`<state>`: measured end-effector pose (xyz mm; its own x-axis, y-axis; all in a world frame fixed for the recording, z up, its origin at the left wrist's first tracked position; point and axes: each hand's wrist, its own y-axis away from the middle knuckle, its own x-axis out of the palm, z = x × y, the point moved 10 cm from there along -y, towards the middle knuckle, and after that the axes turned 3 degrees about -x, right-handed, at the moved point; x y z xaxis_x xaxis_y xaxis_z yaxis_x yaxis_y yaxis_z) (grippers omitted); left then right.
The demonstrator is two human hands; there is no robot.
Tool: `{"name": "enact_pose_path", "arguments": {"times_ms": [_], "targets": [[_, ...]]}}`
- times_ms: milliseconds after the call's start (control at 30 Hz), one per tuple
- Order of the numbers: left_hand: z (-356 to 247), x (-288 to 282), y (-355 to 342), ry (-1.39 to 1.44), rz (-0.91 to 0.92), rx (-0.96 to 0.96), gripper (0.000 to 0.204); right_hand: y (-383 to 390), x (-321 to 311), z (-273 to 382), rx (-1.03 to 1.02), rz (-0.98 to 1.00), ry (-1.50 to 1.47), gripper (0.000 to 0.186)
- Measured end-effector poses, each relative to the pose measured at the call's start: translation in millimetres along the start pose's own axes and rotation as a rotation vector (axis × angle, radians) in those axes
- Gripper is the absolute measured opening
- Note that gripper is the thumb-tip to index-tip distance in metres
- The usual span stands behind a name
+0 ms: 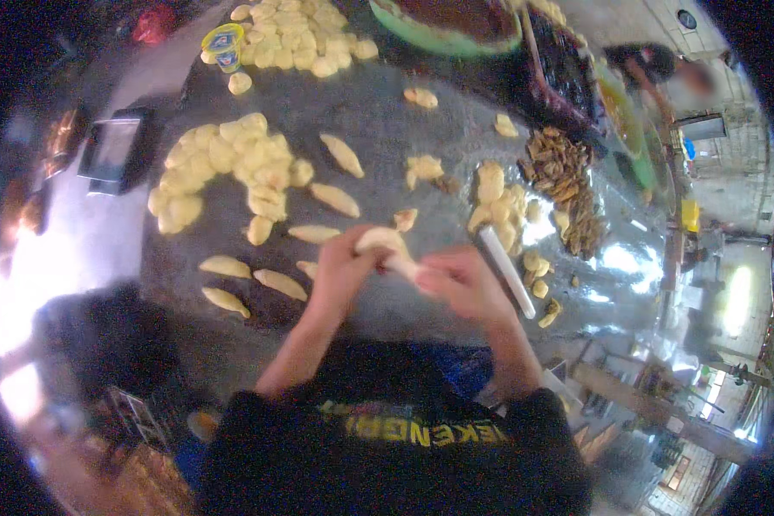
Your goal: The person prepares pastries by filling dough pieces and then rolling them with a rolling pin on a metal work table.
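Observation:
A pale piece of dough point(382, 241) is stretched between my hands above the dark worktop. My left hand point(342, 265) is closed round its upper left end. The fingers of my right hand point(461, 282) pinch its lower right end; they are slightly blurred. Several tapered dough pieces lie to the left, among them one long dough piece point(342, 155) and another dough piece point(280, 285) nearer me. Beyond them is a curved heap of dough balls point(215, 159). Just right of my right hand lies a white rolling pin point(506, 272), beside a cluster of dough lumps point(499, 206).
Brown strips point(559, 168) are piled at the right. A green-rimmed basin point(456, 45) and a dark, purple-stained tray point(563, 60) stand at the back. More dough balls point(292, 34) lie far left, near a yellow tub point(223, 41). A person point(654, 64) is at the upper right.

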<state>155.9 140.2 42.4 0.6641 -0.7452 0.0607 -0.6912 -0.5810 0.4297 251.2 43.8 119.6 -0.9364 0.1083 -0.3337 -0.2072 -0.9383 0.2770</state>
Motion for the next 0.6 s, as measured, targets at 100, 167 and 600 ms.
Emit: {"name": "enact_pose_path", "arguments": {"times_ms": [100,167,600], "targets": [[26.3,-7.7,-6.0,0.211,-0.062,-0.052,0.022,17.7,-14.9,10.2,-0.273,-0.025,-0.473,0.035],[23.9,-7.1,-5.3,0.351,-0.028,-0.031,0.025,42.4,-41.3,9.1,-0.351,-0.053,-0.695,0.028],[14.5,59.0,38.7,-0.108,-0.072,0.233,0.026,17.5,-75.9,-88.7,-0.249,-0.658,0.729,0.02]]}}
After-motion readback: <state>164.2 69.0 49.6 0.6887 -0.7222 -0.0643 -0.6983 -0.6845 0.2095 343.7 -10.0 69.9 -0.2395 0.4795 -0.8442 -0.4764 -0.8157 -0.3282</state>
